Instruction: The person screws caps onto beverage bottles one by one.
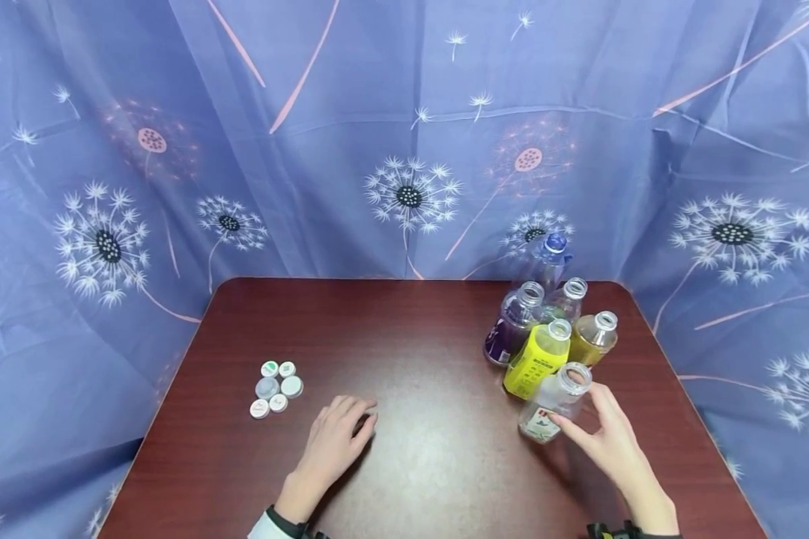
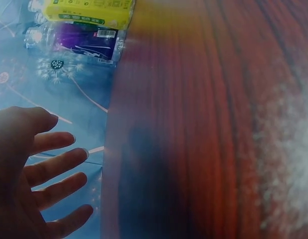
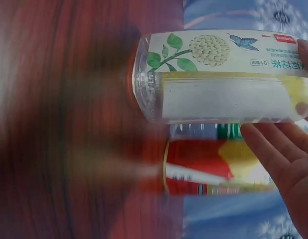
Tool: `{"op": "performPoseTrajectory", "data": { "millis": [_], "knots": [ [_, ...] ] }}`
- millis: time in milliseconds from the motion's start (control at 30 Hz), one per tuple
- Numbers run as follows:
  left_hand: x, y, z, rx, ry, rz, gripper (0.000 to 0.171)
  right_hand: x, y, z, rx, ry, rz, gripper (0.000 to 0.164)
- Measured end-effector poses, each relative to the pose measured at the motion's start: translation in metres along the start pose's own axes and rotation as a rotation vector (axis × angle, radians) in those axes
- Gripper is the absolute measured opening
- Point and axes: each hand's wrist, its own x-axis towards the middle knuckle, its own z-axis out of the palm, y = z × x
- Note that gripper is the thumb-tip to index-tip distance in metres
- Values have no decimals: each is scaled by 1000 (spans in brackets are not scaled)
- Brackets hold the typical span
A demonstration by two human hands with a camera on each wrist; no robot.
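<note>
My right hand (image 1: pixel 613 434) holds a clear plastic bottle (image 1: pixel 554 404) without a cap, thumb on one side and fingers on the other. In the right wrist view the bottle (image 3: pixel 214 74) carries a white label with a flower, leaves and a blue butterfly. Close behind it stand a yellow-wrapped bottle (image 1: pixel 535 367) and an amber-toned bottle (image 1: pixel 592 337), both with bare necks. My left hand (image 1: pixel 333 442) is over the table's near left part, holding nothing. Its fingers (image 2: pixel 62 167) are spread and loosely extended in the left wrist view.
Several bottle caps (image 1: pixel 267 388) lie clustered on the left of the brown table (image 1: pixel 377 329). Further back at the right are a purple-labelled bottle (image 1: pixel 512 329), a clear bottle (image 1: pixel 568 299) and a blue-topped bottle (image 1: pixel 551 258). A blue dandelion-print curtain (image 1: pixel 337 202) surrounds the table.
</note>
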Motion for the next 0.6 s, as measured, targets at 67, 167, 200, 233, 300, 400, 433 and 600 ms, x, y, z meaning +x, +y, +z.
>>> {"op": "performPoseTrajectory", "data": {
  "millis": [67,167,200,233,300,400,433,600],
  "knots": [
    [0,-1,0,1,-8,2,19,3,-4,7,16,-23,-32,83],
    [0,-4,-1,-1,-17,5,20,8,-8,20,37,-52,-67,82],
    [0,-5,-1,-2,-20,6,20,10,-10,24,34,-61,-75,81],
    [0,-6,-1,-3,-24,6,20,11,-11,29,37,-71,-82,81],
    [0,-8,-2,-7,-35,5,20,12,-15,37,42,-86,-82,78],
    [0,-9,0,-10,-56,-3,20,12,-20,46,51,-108,-76,76],
    [0,-9,0,-9,-61,-7,20,13,-21,48,55,-112,-77,76],
    [-5,-11,0,-13,-46,-29,19,16,-27,58,74,-138,-105,73]
  ]
}}
